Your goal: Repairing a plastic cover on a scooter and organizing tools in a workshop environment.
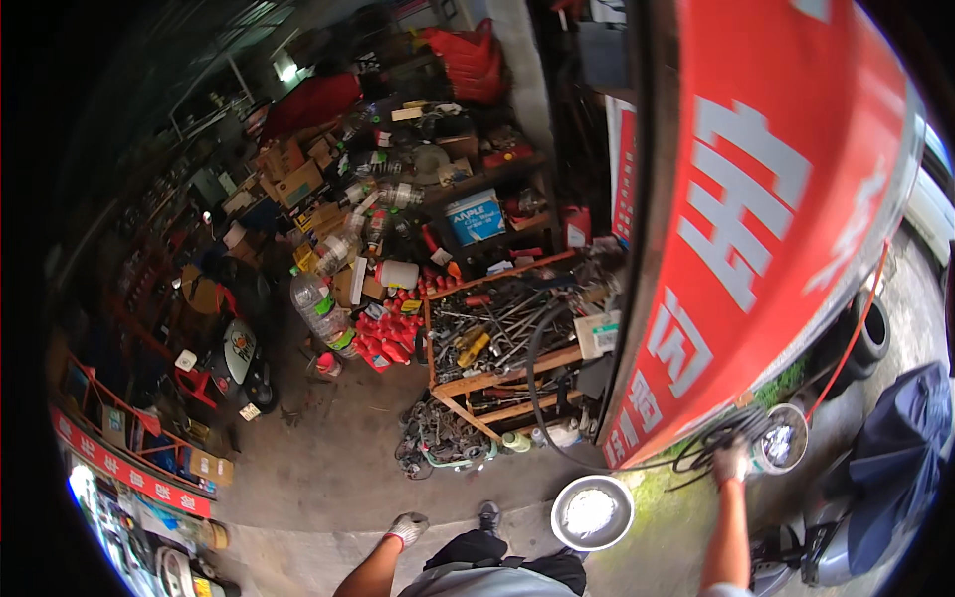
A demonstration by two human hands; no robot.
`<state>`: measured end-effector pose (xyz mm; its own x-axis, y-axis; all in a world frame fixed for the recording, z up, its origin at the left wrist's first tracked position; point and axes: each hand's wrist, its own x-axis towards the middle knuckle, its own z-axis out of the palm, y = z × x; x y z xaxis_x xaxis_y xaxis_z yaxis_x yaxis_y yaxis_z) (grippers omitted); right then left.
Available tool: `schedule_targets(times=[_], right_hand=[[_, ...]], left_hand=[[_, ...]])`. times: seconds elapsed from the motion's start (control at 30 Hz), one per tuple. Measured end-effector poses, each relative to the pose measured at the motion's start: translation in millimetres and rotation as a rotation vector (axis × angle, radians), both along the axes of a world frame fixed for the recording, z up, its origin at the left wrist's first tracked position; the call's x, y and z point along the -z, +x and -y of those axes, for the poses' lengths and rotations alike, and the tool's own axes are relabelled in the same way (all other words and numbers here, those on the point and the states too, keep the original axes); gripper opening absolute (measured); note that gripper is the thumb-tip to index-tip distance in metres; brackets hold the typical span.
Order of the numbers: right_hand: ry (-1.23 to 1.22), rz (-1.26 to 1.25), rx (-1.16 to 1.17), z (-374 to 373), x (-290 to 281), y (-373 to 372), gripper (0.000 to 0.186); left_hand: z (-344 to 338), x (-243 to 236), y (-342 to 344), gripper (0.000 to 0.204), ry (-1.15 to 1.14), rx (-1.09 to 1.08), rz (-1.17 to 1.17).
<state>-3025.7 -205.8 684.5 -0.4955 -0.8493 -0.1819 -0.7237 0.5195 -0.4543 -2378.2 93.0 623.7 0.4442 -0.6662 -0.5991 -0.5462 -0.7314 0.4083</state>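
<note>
My right hand (731, 464), in a pale work glove, is stretched out to the right and closed on a coiled black hose (708, 450). Loops of the hose bunch around the fingers and partly hide them. Just beyond that hand stands a white bucket (802, 460) with something shiny inside. My left hand (408, 528), also gloved, hangs low beside my leg with its fingers curled in, and I see nothing in it. On the ground between my hands sits a round metal basin (555, 515), its inside glaring white.
A wooden-framed tool rack (468, 383) full of wrenches stands ahead, the hose running past it. A large red sign (716, 259) leans over the right side. Red bottles (388, 333), a scooter (244, 358), stacked tires (863, 333) and a blue-covered vehicle (895, 468) stand around.
</note>
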Motion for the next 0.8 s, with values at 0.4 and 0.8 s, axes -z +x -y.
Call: schedule_targets(times=[0.4, 0.8], right_hand=[[-0.977, -0.239, -0.716, 76.4, -280.6, 327.2, 0.045], [-0.517, -0.522, -0.721, 140.0, -283.6, 354.3, 0.029]], left_hand=[[144.7, 120.7, 125.1, 0.029, -0.108, 0.111, -0.329], [122.6, 190.4, 262.5, 0.022, 0.075, 1.053, 0.277]])
